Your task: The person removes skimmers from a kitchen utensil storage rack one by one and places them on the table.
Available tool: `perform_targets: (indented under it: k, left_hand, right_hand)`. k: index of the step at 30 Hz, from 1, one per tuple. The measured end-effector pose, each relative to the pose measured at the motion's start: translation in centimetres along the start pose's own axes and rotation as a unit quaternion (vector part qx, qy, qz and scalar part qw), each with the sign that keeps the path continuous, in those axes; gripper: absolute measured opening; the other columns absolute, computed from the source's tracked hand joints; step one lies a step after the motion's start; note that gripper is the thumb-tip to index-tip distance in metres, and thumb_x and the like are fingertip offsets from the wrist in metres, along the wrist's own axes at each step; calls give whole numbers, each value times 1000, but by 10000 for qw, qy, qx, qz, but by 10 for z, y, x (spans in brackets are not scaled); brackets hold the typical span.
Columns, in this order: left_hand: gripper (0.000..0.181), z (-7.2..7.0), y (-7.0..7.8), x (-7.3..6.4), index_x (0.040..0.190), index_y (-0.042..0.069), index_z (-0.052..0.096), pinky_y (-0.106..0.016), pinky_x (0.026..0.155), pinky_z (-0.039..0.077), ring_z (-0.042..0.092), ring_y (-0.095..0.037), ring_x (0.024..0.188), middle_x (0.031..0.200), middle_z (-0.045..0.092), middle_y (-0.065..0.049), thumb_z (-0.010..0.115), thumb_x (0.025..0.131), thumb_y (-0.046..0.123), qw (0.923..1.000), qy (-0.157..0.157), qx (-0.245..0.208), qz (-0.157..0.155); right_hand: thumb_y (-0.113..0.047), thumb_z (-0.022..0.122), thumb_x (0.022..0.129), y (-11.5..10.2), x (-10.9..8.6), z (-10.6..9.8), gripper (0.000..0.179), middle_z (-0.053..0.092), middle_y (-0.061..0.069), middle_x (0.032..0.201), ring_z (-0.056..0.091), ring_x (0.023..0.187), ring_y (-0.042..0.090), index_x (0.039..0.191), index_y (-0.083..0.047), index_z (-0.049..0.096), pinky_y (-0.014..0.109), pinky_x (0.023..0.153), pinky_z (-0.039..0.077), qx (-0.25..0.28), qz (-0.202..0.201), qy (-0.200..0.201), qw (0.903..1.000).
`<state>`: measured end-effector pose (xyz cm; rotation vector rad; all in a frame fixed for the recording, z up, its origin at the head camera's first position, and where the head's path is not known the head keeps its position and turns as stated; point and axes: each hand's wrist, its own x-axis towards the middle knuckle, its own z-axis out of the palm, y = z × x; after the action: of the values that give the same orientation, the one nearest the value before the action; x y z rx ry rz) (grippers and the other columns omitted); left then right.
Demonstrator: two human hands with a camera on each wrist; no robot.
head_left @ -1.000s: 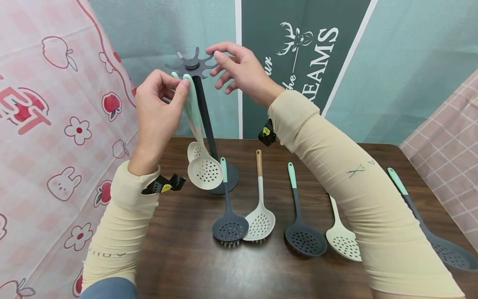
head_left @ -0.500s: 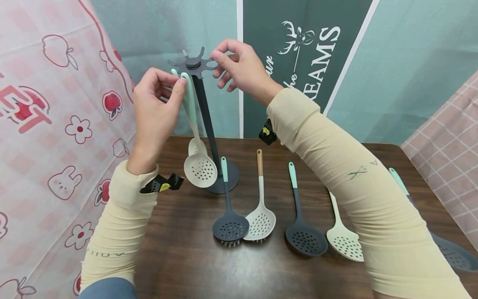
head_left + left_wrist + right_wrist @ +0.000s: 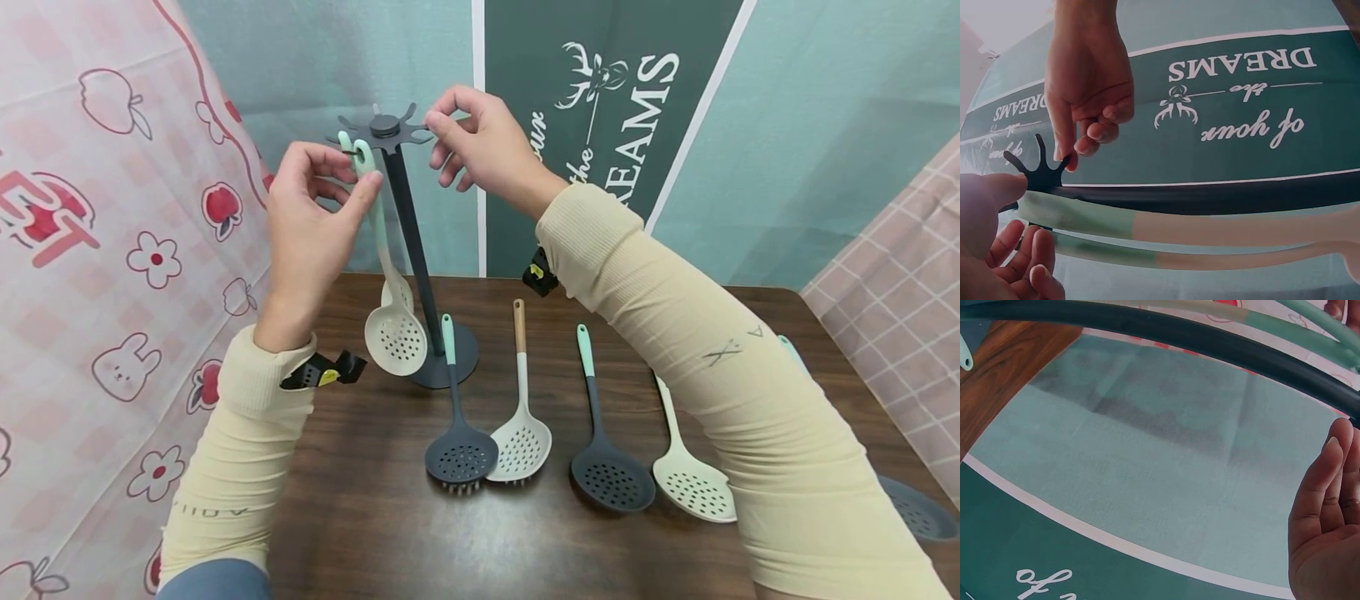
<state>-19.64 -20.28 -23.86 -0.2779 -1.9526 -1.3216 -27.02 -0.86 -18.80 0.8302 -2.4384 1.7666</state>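
A dark utensil stand (image 3: 411, 242) with a ring of hook arms on top rises from a round base. Two white skimmers with mint handles hang beside its post. My left hand (image 3: 311, 225) pinches the handle top of the front skimmer (image 3: 396, 340); a dark hook tip shows through its hole. The rear skimmer (image 3: 397, 292) is mostly hidden behind it. With thumb and forefinger, my right hand (image 3: 487, 146) pinches the tip of a hook arm on the other side. In the left wrist view, this right hand (image 3: 1091, 81) is seen on the hook arm.
On the brown table (image 3: 360, 517) lie a grey skimmer (image 3: 461, 454) overlapping a white one with a wooden handle end (image 3: 521, 446), a second grey skimmer (image 3: 611, 479) and a white one (image 3: 693, 487). My right sleeve covers part of another grey one (image 3: 918, 508).
The left hand's skimmer has shifted slightly left, and a hook now shows through its handle hole. The stand's top has turned a little. My right thumb and forefinger have closed on a hook arm.
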Motion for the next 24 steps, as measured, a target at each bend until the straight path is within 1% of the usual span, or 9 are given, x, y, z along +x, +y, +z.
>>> perform_targets:
  k: [3, 8, 11, 15, 19, 24]
  left_hand:
    - [31, 0, -3, -2, 108, 4, 61, -20, 77, 49, 61, -11, 80, 101, 62, 3, 81, 89, 21, 9996, -142, 159, -174]
    - [33, -3, -9, -7, 108, 3, 61, -21, 78, 49, 61, -12, 83, 102, 62, 0, 78, 91, 25, 9979, -353, 445, -306]
    - [35, -5, -13, -10, 110, 3, 60, -21, 77, 49, 61, -12, 85, 102, 62, -2, 76, 92, 29, 9951, -586, 650, -454]
    - [39, -7, -22, -17, 114, 3, 59, -22, 75, 47, 61, -12, 87, 104, 64, -5, 75, 93, 32, 9894, -922, 883, -698]
    - [41, -9, -34, -25, 117, 1, 60, -22, 76, 46, 62, -12, 88, 107, 66, -8, 75, 94, 32, 9854, -1099, 973, -862]
    - [41, -10, -47, -33, 121, 0, 61, -22, 81, 50, 63, -14, 94, 110, 68, -10, 74, 94, 29, 9836, -1219, 931, -949]
  right_hand:
    - [-23, 56, 106, -1, -2, 0, 11, 65, 12, 79, 65, 67, 24, 101, -13, 58, 33, 62, 53, -66, -32, 28, 10000]
    - [-24, 57, 105, -3, -5, 1, 11, 64, 10, 76, 65, 66, 25, 101, -13, 58, 33, 62, 53, -243, -37, 58, 9997]
    - [-24, 57, 105, -5, -6, 1, 11, 64, 10, 75, 66, 67, 27, 101, -13, 58, 32, 61, 53, -343, -7, 90, 9994]
    - [-24, 58, 105, -6, -8, 1, 12, 64, 11, 74, 66, 68, 29, 101, -13, 58, 32, 61, 53, -421, 34, 106, 9991]
    - [-25, 58, 105, -8, -10, 1, 12, 64, 11, 74, 66, 67, 26, 101, -13, 58, 32, 61, 53, -461, 59, 60, 9989]
    - [-25, 57, 105, -10, -12, 0, 13, 64, 12, 76, 66, 66, 25, 101, -12, 57, 32, 61, 53, -483, 49, 18, 9988]
